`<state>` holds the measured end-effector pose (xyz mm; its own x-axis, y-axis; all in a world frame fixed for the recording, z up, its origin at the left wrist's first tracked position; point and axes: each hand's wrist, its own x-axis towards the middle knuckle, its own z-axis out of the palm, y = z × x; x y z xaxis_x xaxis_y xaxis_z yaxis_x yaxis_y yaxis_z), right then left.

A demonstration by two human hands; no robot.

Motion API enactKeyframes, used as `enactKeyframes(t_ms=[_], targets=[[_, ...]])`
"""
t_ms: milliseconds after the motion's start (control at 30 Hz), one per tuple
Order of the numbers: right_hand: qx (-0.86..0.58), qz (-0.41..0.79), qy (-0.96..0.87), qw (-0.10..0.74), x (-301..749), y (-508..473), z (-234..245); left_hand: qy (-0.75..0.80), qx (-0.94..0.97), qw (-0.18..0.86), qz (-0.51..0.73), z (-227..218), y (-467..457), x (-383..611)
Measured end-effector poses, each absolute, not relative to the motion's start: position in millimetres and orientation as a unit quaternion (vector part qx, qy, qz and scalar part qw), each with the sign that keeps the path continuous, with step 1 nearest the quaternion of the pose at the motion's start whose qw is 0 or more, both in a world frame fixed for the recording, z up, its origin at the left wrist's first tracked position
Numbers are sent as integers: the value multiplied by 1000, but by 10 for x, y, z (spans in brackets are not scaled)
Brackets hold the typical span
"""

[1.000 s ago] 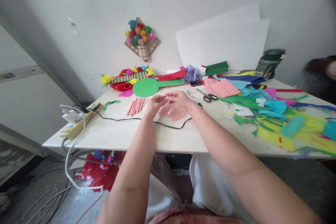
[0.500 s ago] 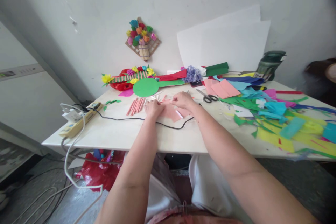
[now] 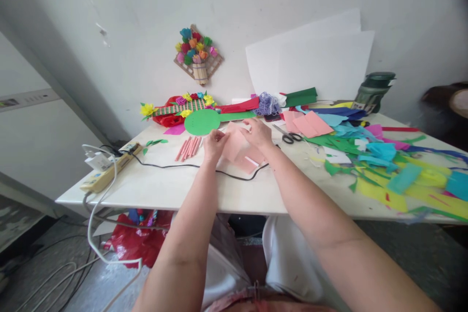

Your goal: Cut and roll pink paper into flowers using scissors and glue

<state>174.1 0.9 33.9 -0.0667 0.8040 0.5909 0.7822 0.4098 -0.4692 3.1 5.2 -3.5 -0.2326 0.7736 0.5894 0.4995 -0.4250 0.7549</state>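
Between my two hands a thin piece of pink paper (image 3: 234, 140) is raised off the table. My left hand (image 3: 213, 145) pinches its left side with thumb and forefinger. The fingers of my right hand (image 3: 259, 133) are closed on its upper right edge. Beneath lies more pink paper (image 3: 244, 162), flat, with a small white paper strip (image 3: 250, 163) on it. Several pink rolled paper sticks (image 3: 188, 148) lie side by side left of my left hand. Black-handled scissors (image 3: 291, 137) rest to the right of my right hand.
A black cable (image 3: 234, 175) crosses the table in front, from a power strip (image 3: 106, 170) at the left. Green card (image 3: 202, 122) and purple yarn (image 3: 268, 104) lie behind. Coloured paper scraps (image 3: 380, 156) cover the right side, with a dark green bottle (image 3: 375, 91) beyond.
The piece of pink paper has come up off the sheet below and now stands between my hands. My right hand has moved slightly away from me.
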Motion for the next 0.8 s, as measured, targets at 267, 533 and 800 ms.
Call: enactKeyframes(t_ms=[267,533,800], targets=[[-483,242,-682,493,1702,174,203,405,529,295,685,-23,26,69],[-400,420,-655,484,1743,-10,355,358,434,521,641,100,-67,16],[-373,447,-705,406,1777,-12,338,374,548,431,611,17,-61,-3]])
